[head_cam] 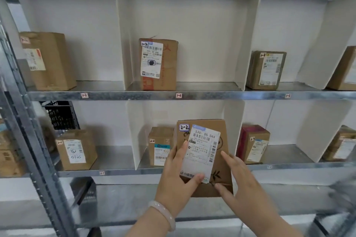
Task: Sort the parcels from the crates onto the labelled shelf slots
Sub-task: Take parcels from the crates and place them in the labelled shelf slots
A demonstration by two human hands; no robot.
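You are holding the parcel point(204, 158) marked 2-2 upright in front of the middle slot of the lower shelf point(115, 172); slide it in at 12 o'clock, beside the small box point(159, 146) at its 9 o'clock, label facing out. Your left hand point(177, 181) is gripping its left edge, fingers point(194, 179) curled onto the label; your right hand point(244, 184) is bracing the right side, fingers spread.

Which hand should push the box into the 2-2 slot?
Probably the left hand: it grips the box around its left edge, thumb across the label. The right hand only touches the right side with open fingers.
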